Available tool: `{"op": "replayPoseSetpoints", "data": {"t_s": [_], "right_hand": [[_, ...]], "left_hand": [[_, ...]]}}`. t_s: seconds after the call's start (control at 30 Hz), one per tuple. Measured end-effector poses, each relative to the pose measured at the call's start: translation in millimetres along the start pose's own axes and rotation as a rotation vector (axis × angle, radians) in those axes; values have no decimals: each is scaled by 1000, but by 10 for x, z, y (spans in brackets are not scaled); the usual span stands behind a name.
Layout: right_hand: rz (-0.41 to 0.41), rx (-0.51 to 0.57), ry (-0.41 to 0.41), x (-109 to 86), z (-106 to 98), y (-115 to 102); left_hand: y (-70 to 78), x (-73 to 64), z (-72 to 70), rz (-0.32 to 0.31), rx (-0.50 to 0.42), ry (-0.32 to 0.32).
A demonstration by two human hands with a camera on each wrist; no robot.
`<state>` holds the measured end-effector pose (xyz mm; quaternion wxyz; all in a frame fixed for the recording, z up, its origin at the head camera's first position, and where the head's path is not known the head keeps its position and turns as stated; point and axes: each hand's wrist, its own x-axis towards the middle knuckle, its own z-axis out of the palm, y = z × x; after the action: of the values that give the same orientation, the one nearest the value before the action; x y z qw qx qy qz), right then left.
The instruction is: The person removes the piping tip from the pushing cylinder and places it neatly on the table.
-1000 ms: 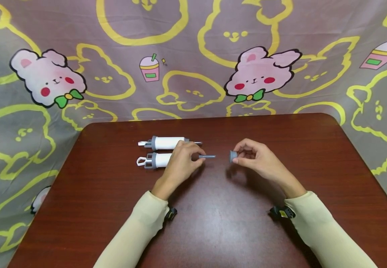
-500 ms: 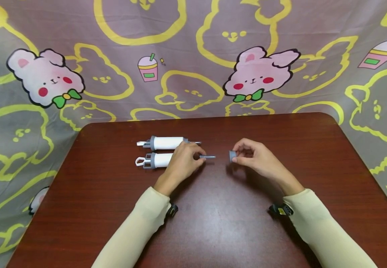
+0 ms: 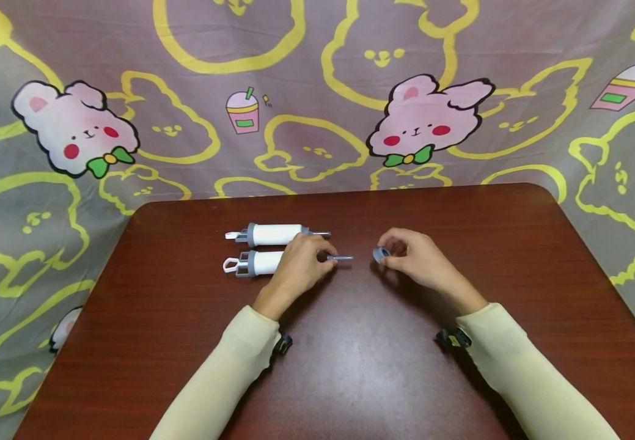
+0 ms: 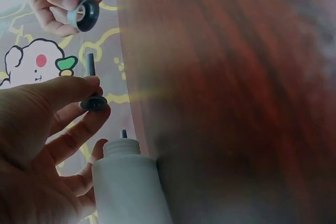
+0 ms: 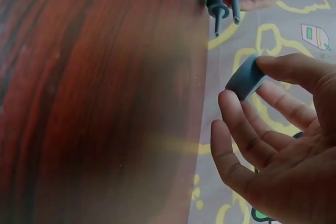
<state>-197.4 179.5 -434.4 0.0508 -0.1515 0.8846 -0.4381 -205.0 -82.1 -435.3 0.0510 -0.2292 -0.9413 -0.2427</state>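
Between thumb and fingertips, my left hand (image 3: pixel 302 260) pinches a slim grey nozzle (image 4: pixel 90 65) with a flared base, its tip pointing right. To its right, my right hand (image 3: pixel 418 256) pinches a grey ring-shaped cap (image 4: pixel 84 14) by its edge, the opening showing in the left wrist view. A gap separates nozzle and cap. Below the left hand lies a white syringe-like tube (image 3: pixel 264 263) with a grey collar and a white loop handle; the hand hides its right part in the head view. Its bare threaded neck (image 4: pixel 122 147) shows in the left wrist view.
A second white tube (image 3: pixel 277 234) lies just behind, with its grey end cap and nozzle (image 5: pixel 218 17) fitted. Both tubes rest on the dark red-brown table (image 3: pixel 350 366). A patterned cloth (image 3: pixel 317 91) hangs at the table's back edge.
My right hand has turned the cap so that its opening faces more toward the head camera, and its wrist has shifted slightly left. The left hand keeps its pinch on the nozzle, nearly still.
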Motion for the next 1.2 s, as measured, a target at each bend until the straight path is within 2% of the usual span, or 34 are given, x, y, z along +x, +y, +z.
{"op": "replayPoseSetpoints", "data": {"t_s": [0.17, 0.4, 0.6, 1.2], "right_hand": [[2, -65, -16, 50, 43, 18], [3, -238, -30, 80, 79, 10], [2, -314, -40, 91, 109, -5], [31, -338, -48, 109, 159, -5]], "left_hand": [[5, 9, -3, 5, 10, -1], [10, 15, 20, -9, 17, -24], [15, 22, 18, -9, 33, -30], [82, 69, 21, -60, 120, -104]]}}
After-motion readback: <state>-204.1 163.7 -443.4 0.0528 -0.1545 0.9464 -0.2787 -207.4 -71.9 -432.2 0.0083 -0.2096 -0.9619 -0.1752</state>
